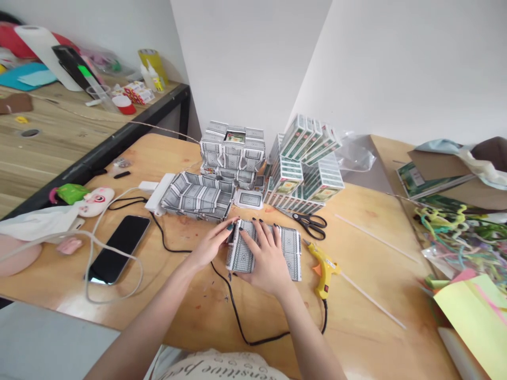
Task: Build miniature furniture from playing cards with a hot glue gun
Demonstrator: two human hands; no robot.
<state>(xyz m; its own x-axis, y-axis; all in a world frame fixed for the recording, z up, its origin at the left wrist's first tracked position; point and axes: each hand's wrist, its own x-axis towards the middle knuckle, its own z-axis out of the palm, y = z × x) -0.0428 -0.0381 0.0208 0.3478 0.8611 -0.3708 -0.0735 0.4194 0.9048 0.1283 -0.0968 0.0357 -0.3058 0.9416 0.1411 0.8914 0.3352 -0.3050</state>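
A flat panel covered in grey-patterned playing cards (pixel 292 253) lies on the table in front of me. My right hand (pixel 267 258) is laid over its top with the fingers spread, the thumb at the near left edge. At the panel's left edge, my left hand (pixel 212 244) pinches the far corner between thumb and fingers. Just beyond sits an open tray made of cards (pixel 198 195). Behind that stands a boxy card-covered structure (pixel 233 150). A small stack of loose cards (pixel 249 198) is beside the tray.
Several card boxes (pixel 304 169) are piled at the back. Black scissors (pixel 311 224) and a yellow glue gun (pixel 325 269) lie right of the panel; its black cord loops nearby. Glue sticks (pixel 376 237) lie further right. A phone (pixel 119 249) and white cable are at left.
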